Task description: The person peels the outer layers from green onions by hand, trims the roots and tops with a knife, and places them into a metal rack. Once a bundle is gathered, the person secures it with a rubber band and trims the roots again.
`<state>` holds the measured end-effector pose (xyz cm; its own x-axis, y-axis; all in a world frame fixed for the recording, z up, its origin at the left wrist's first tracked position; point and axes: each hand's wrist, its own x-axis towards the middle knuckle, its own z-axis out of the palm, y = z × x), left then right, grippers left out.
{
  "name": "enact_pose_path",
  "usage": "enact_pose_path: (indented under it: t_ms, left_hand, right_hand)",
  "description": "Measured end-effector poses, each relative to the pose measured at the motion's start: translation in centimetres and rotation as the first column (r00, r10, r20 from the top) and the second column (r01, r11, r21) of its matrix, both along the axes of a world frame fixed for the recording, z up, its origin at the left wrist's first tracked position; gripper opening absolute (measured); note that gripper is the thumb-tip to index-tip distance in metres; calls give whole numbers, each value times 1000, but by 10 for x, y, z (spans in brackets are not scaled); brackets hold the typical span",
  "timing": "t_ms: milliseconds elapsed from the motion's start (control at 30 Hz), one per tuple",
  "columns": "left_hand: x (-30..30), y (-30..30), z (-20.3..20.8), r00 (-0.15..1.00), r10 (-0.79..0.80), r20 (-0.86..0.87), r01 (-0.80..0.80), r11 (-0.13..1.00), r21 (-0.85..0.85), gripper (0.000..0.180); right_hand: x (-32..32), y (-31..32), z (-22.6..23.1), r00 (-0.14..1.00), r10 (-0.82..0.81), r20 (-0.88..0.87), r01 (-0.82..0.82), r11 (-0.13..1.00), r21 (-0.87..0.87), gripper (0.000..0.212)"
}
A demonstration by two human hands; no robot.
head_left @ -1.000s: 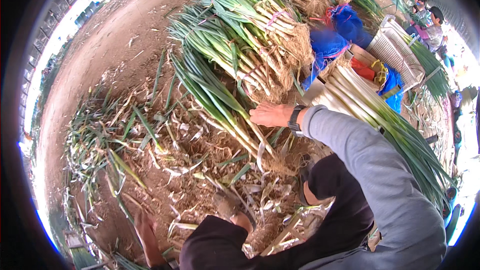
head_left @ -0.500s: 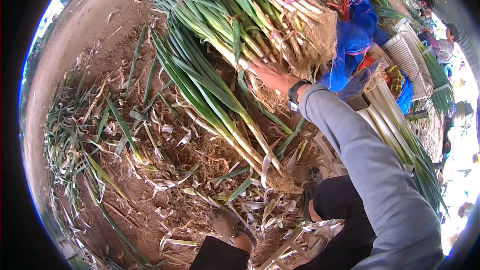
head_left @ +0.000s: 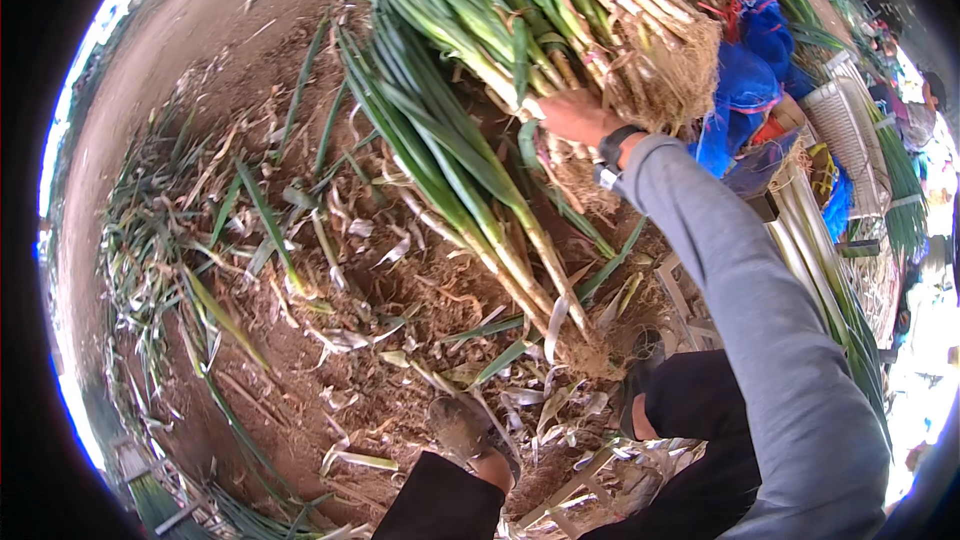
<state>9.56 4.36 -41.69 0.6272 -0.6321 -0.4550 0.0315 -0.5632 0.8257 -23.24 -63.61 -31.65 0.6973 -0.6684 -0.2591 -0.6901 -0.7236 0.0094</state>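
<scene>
Tied bundles of long green onions (head_left: 470,25) lie piled at the top middle, dark leaves toward the left and matted roots toward the right. Reaching in from the lower right, my right hand (head_left: 580,118) is at the pale stalks along the near side of this pile. Its fingers are curled round a stalk there and partly hidden. Several loose green onions (head_left: 490,200) lie slantwise on the ground just nearer, with their roots close to my feet. My left hand is out of view.
Trimmed leaves and dry peelings (head_left: 330,340) litter the brown soil. Blue netting (head_left: 745,80) lies right of the pile, beside a white plastic crate (head_left: 845,140). More onions with white stalks (head_left: 815,250) lie beyond my forearm. My shoe (head_left: 460,427) stands at the bottom.
The whole scene has shifted a little rightward in view. My right hand stays at the same stalks, its fingers more curled than before. The loose onions have not moved on the ground.
</scene>
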Motion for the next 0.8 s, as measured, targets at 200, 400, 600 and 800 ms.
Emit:
enact_pose_path:
  t_ms: [200,400,600,800]
  left_hand:
    - [-10,15,15,999,22,37,-19,996,-84,25]
    - [-29,-6,20,998,-6,56,16,982,-187,28]
    - [-49,16,26,995,-67,75,79,980,-183,32]
    - [-85,30,42,986,-149,74,157,979,-129,35]
  right_hand:
    - [-9,18,81,1000,23,2,-23,999,-30,36]
    - [-11,137,76,977,154,146,-170,980,103,14]
    - [-21,249,58,892,262,367,-318,943,100,20]
    - [-28,346,28,883,262,389,-340,929,146,33]
